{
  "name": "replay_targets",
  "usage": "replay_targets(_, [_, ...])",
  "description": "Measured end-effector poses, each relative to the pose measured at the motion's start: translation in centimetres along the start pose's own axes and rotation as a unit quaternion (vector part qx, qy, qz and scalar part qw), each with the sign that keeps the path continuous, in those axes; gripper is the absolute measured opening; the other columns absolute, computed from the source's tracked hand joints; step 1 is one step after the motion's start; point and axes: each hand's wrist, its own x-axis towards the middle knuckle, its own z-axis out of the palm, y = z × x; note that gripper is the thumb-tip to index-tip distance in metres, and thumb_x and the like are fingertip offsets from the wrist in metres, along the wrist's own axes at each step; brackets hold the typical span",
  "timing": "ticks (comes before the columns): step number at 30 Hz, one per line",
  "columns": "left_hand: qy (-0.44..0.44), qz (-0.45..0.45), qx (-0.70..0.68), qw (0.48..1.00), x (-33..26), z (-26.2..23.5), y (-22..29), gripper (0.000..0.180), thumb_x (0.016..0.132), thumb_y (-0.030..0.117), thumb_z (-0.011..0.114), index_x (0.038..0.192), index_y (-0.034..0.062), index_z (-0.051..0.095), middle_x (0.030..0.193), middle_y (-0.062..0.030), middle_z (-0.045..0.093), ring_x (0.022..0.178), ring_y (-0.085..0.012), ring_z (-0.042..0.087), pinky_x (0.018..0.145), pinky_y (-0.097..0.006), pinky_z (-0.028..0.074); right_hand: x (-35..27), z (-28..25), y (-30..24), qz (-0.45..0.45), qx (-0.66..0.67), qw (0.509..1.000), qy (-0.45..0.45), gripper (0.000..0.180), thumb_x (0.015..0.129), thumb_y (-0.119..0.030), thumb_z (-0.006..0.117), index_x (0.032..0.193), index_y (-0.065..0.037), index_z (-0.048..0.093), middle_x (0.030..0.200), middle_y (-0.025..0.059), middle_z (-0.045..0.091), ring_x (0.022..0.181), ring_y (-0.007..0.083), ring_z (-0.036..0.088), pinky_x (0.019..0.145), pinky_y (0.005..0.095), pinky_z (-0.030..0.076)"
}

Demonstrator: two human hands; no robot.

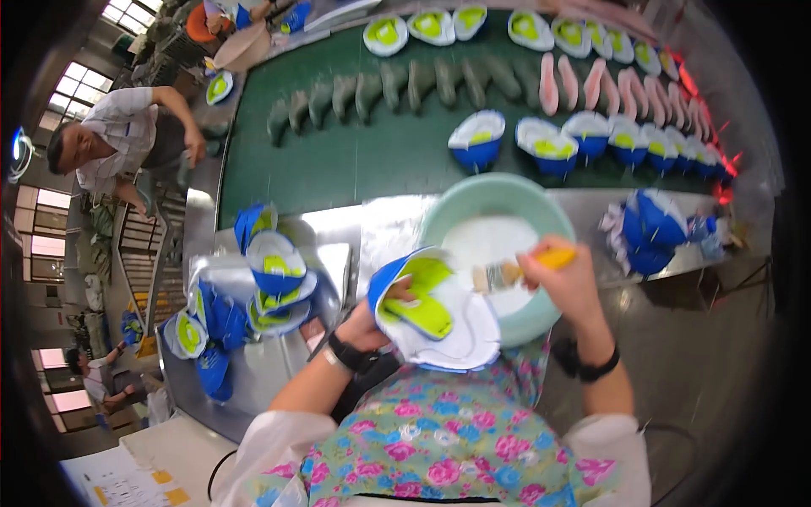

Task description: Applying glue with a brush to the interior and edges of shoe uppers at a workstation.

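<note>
My left hand (363, 328) is closed around a blue shoe upper (460, 342) with white lining and lime-green pieces inside; some fingers show within its opening. A brush (498, 275) with pale bristles and a yellow handle is gripped in my right hand (553, 269). Its bristle end points left, close to the upper's white lining; whether the two touch I cannot tell. Behind and partly beneath both hands stands a pale green basin (435, 215) with white liquid (483, 235) in it.
Blue uppers (279, 262) are piled on a metal tray at left, more (650, 228) at right. A green conveyor belt (338, 173) carries dark foot-shaped lasts (369, 95), pink insoles (549, 84) and rows of uppers (553, 148). A co-worker (114, 139) stands at far left, another person below.
</note>
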Motion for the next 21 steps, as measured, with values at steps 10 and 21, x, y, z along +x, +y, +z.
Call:
replay_targets(10, [0.037,0.284,0.088,0.954,19.4,-10.0,11.3,0.056,0.095,-0.002,0.041,0.141,0.0189,0.016,0.136,-0.0195,0.04,0.108,-0.0368,0.058,0.097,-0.049,0.048,-1.4,0.6,-0.3,0.028,0.134,0.977,0.165,0.012,0.085,-0.004,0.065,0.078,0.003,0.059,0.067,0.0093,0.063,0.053,0.0137,0.061,0.05,0.0239,0.048])
replay_targets(21, [0.506,0.407,0.671,0.358,-1.4,-11.5,16.0,0.041,0.076,0.027,0.074,0.106,0.0026,0.06,0.103,-0.0144,0.058,0.101,-0.0312,0.052,0.085,-0.042,0.043,2.3,2.7,0.4,-0.097,-0.005,0.984,0.151,0.024,0.097,-0.012,0.048,0.079,0.001,0.057,0.086,0.0091,0.062,0.07,0.0127,0.056,0.058,0.0241,0.045])
